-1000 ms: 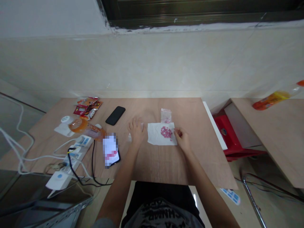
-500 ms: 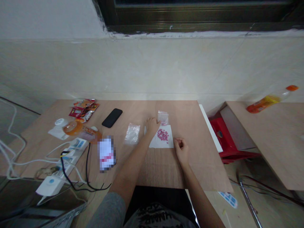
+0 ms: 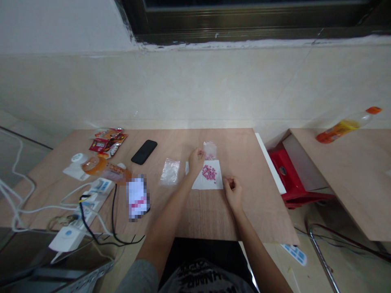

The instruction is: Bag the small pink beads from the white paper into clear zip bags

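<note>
My left hand (image 3: pixel 197 158) is over the far left part of a white paper sheet (image 3: pixel 198 185), its fingers drawn together beside a small clear zip bag (image 3: pixel 210 147). Whatever those fingers pinch, if anything, is too small to make out. A few pink pieces show in the near end of that bag. On the paper lies a cluster of small pink bead-like pieces (image 3: pixel 209 173). Just right of the sheet, my right hand (image 3: pixel 233 190) rests on the table with fingers curled and tips together; its contents cannot be made out. Another clear plastic bag (image 3: pixel 170 171) lies left of the paper.
Left on the wooden table (image 3: pixel 259 211) are a black phone (image 3: pixel 144 152), a lit phone (image 3: pixel 138 197), an orange bottle (image 3: pixel 105 167), snack packets (image 3: pixel 108 142) and a power strip (image 3: pixel 94 197) with cables. Right stand a red stool (image 3: pixel 284 173) and another table with a bottle (image 3: pixel 339 131).
My left hand has gone from spread fingers, thumb toward the zip bag, to fingers drawn together beside the bag. My right hand has stayed in place.
</note>
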`<state>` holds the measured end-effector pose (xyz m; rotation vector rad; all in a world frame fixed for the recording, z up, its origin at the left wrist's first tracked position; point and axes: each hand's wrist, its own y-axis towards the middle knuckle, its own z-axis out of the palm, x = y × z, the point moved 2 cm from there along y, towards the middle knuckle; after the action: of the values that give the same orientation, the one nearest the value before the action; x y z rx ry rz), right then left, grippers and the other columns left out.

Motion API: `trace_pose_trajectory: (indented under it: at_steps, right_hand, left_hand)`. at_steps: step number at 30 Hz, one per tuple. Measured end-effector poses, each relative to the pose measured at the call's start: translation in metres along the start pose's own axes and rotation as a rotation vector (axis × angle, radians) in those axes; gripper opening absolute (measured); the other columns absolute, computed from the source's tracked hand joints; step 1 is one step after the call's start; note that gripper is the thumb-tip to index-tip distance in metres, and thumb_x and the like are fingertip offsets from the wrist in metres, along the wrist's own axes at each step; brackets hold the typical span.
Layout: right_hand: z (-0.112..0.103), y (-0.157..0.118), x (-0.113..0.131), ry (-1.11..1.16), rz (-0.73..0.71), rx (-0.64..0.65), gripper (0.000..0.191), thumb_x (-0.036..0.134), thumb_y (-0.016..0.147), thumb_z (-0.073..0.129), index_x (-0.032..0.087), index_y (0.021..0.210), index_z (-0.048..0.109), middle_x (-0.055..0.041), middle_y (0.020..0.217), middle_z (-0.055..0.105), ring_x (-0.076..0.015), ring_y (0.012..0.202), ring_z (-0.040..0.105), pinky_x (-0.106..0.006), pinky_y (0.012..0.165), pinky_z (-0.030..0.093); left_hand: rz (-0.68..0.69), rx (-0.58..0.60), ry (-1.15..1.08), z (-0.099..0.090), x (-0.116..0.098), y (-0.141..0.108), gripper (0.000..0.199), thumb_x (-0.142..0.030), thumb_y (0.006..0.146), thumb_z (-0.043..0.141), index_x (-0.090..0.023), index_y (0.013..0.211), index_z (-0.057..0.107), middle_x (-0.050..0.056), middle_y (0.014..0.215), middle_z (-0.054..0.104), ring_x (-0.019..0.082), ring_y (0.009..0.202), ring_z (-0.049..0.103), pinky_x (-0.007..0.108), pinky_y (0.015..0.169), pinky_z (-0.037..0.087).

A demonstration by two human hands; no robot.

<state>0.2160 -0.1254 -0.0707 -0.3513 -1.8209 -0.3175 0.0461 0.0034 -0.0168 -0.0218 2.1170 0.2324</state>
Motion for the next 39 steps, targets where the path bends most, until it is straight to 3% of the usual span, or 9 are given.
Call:
trace_pose_trajectory:
  at_steps: [5, 8, 13, 17, 25, 28, 33, 35, 39]
  right_hand:
    - [0.000, -0.001, 0.013, 0.049, 0.007, -0.042, 0.036, 0.051, 0.081, 0.059, 0.017, 0.093, 0.061, -0.0022, 0.073, 0.062, -0.0175, 0.068, 0.055, -0.029, 0.064, 0.045]
    - [0.004, -0.001, 0.036, 0.159, 0.042, -0.028, 0.038, 0.056, 0.082, 0.056, 0.018, 0.079, 0.062, -0.0011, 0.066, 0.058, -0.0164, 0.063, 0.053, -0.027, 0.058, 0.042]
    - [0.024, -0.007, 0.072, 0.247, 0.122, 0.348, 0.051, 0.066, 0.080, 0.054, 0.020, 0.057, 0.056, 0.0018, 0.051, 0.044, -0.0128, 0.052, 0.041, -0.026, 0.051, 0.034]
    - [0.031, -0.021, 0.075, 0.321, 0.189, 0.452, 0.045, 0.061, 0.074, 0.065, 0.019, 0.057, 0.057, 0.0019, 0.055, 0.047, -0.0118, 0.055, 0.041, -0.025, 0.055, 0.033]
    - [0.014, -0.032, 0.085, 0.300, 0.247, 0.610, 0.038, 0.053, 0.078, 0.064, 0.019, 0.060, 0.060, 0.0021, 0.058, 0.049, -0.0097, 0.053, 0.036, -0.025, 0.053, 0.026]
    - [0.012, -0.031, 0.087, 0.306, 0.253, 0.579, 0.035, 0.053, 0.075, 0.067, 0.019, 0.067, 0.063, 0.0041, 0.056, 0.045, -0.0096, 0.052, 0.034, -0.025, 0.053, 0.026]
    - [0.009, -0.033, 0.096, 0.327, 0.189, 0.540, 0.038, 0.056, 0.074, 0.067, 0.019, 0.066, 0.059, 0.0035, 0.059, 0.046, -0.0107, 0.057, 0.038, -0.025, 0.056, 0.030]
    - [0.008, -0.033, 0.100, 0.324, 0.149, 0.565, 0.040, 0.057, 0.074, 0.068, 0.019, 0.065, 0.058, 0.0030, 0.061, 0.047, -0.0114, 0.059, 0.040, -0.026, 0.059, 0.032]
    - [0.008, -0.035, 0.104, 0.293, 0.096, 0.655, 0.042, 0.058, 0.074, 0.068, 0.019, 0.064, 0.055, 0.0046, 0.058, 0.040, -0.0109, 0.058, 0.036, -0.025, 0.057, 0.029]
  left_hand:
    - [-0.058, -0.070, -0.283, -0.036, -0.009, -0.046, 0.009, -0.029, 0.087, 0.056, -0.020, 0.087, 0.057, 0.006, 0.089, 0.072, 0.016, 0.083, 0.069, 0.028, 0.077, 0.054]
    - [-0.090, -0.115, -0.321, -0.055, -0.007, -0.081, 0.013, -0.032, 0.084, 0.060, -0.020, 0.086, 0.059, 0.008, 0.094, 0.072, 0.018, 0.087, 0.070, 0.031, 0.079, 0.056]
    - [-0.064, -0.174, -0.266, -0.069, -0.008, -0.121, 0.009, -0.030, 0.081, 0.063, -0.021, 0.082, 0.064, 0.004, 0.083, 0.072, 0.018, 0.081, 0.068, 0.034, 0.080, 0.056]
    - [0.029, -0.184, -0.195, -0.077, -0.009, -0.132, 0.007, -0.023, 0.080, 0.062, -0.019, 0.076, 0.067, 0.003, 0.078, 0.070, 0.018, 0.079, 0.067, 0.032, 0.078, 0.054]
    - [0.084, -0.169, -0.110, -0.088, -0.004, -0.135, 0.008, -0.017, 0.081, 0.059, -0.019, 0.080, 0.067, 0.002, 0.080, 0.069, 0.018, 0.080, 0.065, 0.032, 0.078, 0.052]
    - [0.156, -0.103, -0.039, -0.091, -0.016, -0.137, 0.008, -0.019, 0.082, 0.059, -0.020, 0.086, 0.067, 0.003, 0.086, 0.069, 0.019, 0.087, 0.064, 0.034, 0.082, 0.051]
    - [0.286, 0.191, -0.001, -0.096, -0.043, -0.144, 0.034, -0.024, 0.075, 0.072, -0.022, 0.108, 0.063, 0.005, 0.109, 0.067, 0.022, 0.105, 0.060, 0.038, 0.094, 0.046]
    - [0.271, 0.254, -0.025, -0.098, -0.050, -0.147, 0.037, -0.029, 0.074, 0.074, -0.022, 0.108, 0.062, 0.005, 0.108, 0.066, 0.021, 0.103, 0.059, 0.037, 0.092, 0.047]
    - [0.121, 0.324, -0.070, -0.097, -0.055, -0.148, 0.016, -0.032, 0.081, 0.067, -0.020, 0.091, 0.063, 0.002, 0.087, 0.066, 0.016, 0.081, 0.059, 0.030, 0.078, 0.047]
